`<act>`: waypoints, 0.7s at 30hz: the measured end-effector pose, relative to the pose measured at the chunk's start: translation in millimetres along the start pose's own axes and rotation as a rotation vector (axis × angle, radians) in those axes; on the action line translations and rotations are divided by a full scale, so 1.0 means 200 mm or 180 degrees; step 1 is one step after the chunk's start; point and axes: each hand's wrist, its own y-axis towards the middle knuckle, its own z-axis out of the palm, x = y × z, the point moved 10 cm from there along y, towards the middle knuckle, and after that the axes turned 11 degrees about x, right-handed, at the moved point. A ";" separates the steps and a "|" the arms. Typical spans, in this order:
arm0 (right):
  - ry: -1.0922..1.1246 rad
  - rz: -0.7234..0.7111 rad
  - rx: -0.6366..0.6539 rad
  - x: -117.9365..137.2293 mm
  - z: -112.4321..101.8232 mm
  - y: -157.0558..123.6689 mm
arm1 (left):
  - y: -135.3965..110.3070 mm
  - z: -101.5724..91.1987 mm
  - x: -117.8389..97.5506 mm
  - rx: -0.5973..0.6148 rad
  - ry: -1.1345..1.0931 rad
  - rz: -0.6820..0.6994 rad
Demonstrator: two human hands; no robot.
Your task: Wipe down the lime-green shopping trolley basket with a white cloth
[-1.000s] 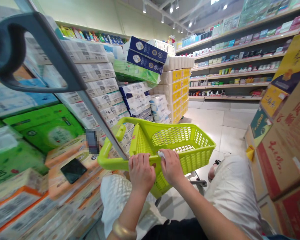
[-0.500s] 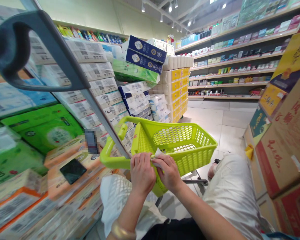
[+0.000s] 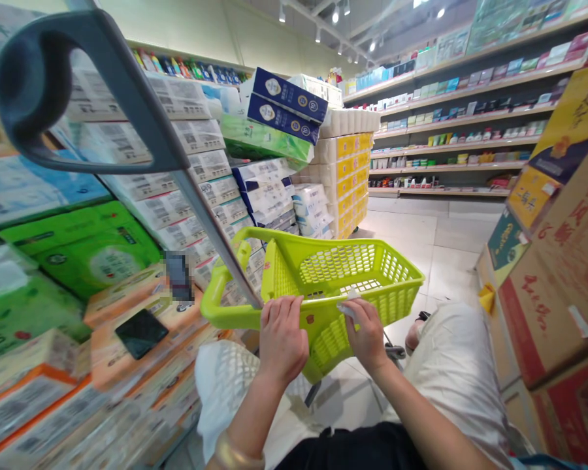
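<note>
A lime-green shopping basket (image 3: 333,320) with holes in its walls stands in front of my knees, its inside bare. My left hand (image 3: 283,339) is closed over the near rim, close to the handle end. Farther right along that rim, my right hand (image 3: 365,329) pinches a crumpled white tissue (image 3: 351,305) and presses it against the edge. A metal pole with a dark grey loop handle (image 3: 142,91) slants up to the left beside my left hand.
On the left, a dark phone (image 3: 141,333) lies on orange-and-white cartons (image 3: 102,352). Stacked tissue packs (image 3: 196,153) rise behind the basket. Large cardboard boxes (image 3: 553,294) line the right side. Stocked shelves (image 3: 451,117) run along the back, beyond a tiled floor (image 3: 434,254).
My right hand has slid right along the basket rim with the tissue, away from my left hand. My left hand keeps its grip near the handle end.
</note>
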 end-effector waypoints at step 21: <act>0.0942 -0.0419 0.0356 0.40 0.21 0.08 | 0.01 0.02 -0.07 -0.0054 -0.0152 0.0031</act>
